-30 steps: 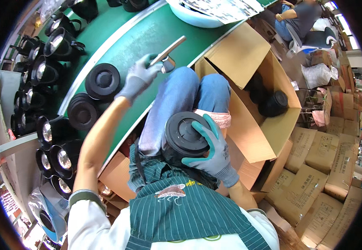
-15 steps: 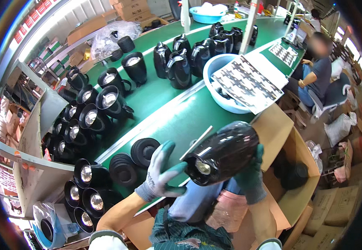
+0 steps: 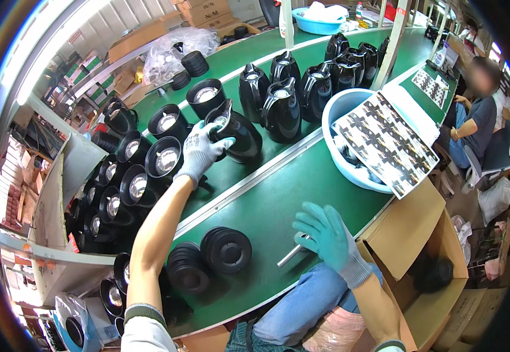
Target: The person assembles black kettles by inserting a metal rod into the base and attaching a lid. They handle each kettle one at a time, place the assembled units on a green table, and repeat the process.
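Gloved in white and grey, my left hand (image 3: 201,154) reaches over the green belt and grips the top of a black jug (image 3: 238,136) near its spout. That jug leans slightly among other black jugs (image 3: 282,114). My right hand (image 3: 329,242), in a green-palmed glove, is above the near belt with its fingers spread and nothing in its grasp. A thin silver rod (image 3: 290,256) shows beside its thumb; I cannot tell whether they touch. Two stacks of round black lids (image 3: 226,250) lie between my arms.
Open-topped black vessels (image 3: 167,159) with shiny insides crowd the left. A blue basin (image 3: 332,124) with a patterned sheet (image 3: 387,141) across it stands right. An open cardboard box (image 3: 410,234) sits beside my right arm. A seated person (image 3: 478,117) is farther right.
The black jug has gone from my right hand above my lap to the far side of the belt, in my left hand. My right hand has opened. The view has shifted.
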Available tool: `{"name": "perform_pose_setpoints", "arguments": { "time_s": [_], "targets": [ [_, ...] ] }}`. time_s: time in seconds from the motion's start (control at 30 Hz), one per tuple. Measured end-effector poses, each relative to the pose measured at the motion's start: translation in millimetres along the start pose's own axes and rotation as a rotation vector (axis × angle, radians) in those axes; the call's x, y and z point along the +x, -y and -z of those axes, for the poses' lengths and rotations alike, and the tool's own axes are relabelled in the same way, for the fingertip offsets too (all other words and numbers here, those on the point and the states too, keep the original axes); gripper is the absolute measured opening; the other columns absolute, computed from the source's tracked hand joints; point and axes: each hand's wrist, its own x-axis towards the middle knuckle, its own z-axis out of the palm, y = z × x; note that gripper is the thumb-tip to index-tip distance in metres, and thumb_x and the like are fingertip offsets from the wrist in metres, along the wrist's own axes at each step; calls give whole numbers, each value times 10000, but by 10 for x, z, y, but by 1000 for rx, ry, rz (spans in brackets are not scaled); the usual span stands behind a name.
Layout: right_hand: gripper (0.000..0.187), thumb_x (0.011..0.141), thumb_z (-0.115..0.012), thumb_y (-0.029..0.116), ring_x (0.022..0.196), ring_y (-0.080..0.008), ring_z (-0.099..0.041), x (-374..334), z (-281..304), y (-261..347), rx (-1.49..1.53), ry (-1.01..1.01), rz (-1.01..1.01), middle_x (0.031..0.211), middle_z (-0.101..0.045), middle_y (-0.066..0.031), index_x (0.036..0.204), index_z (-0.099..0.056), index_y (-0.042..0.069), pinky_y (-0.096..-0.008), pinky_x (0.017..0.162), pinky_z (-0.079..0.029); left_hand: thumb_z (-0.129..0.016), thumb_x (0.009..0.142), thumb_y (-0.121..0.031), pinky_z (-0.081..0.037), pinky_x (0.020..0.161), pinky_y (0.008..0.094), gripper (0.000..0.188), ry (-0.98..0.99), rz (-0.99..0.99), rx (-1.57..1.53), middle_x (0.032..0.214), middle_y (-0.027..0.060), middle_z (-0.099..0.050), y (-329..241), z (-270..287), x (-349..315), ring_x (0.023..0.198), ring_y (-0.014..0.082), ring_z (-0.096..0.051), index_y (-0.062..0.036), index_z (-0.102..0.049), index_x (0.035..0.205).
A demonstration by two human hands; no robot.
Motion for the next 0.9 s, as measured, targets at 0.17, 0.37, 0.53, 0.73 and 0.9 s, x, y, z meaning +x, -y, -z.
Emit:
{"name": "perform_pose_setpoints", "arguments": {
  "time_s": [0.17,0.37,0.53,0.73,0.9],
  "targets": [
    [811,1084,-376,603,1391,-373,-514,-722,202,240,42,7,133,1542,-485,-224,1595,-321,-25,-520,1180,-407,-748,905,-393,-507,1032,428,445,-28,-34,-443,1225,131,-729,424,-129,892,1194,342,-655,-96,-743,1236],
    [826,1063,-423,607,1378,-408,-535,-1168,428,195,51,-154,303,1505,-520,-273,1560,-376,-51,-527,1186,-412,-840,785,-190,-532,991,448,535,56,-110,424,1240,133,-658,554,-334,1344,1179,344,-628,-146,-633,1276],
    [810,1060,-456,582,1371,-397,-543,-1174,306,58,-60,-237,263,1495,-532,-254,1549,-395,-61,-506,1189,-411,-862,731,-118,-521,994,447,510,-134,-155,331,1169,131,-652,503,-189,1254,1162,350,-613,-120,-640,1189],
    [707,1066,-565,401,1364,-376,-558,-1035,-258,148,-330,-107,334,1494,-541,-247,1521,-400,-114,-485,1181,-419,-850,725,-94,-529,916,434,435,-435,-461,215,1070,113,-688,177,1200,912,1056,346,-645,-116,-703,1134],
    [815,894,-765,385,1347,-419,-548,-739,-1269,522,-1341,125,891,1512,-506,-262,1531,-455,-19,-458,1168,-408,-845,706,-102,-546,911,439,425,-235,-504,147,1055,118,-676,-497,2546,-240,1040,350,-656,-80,-718,1111]
  ]
}}
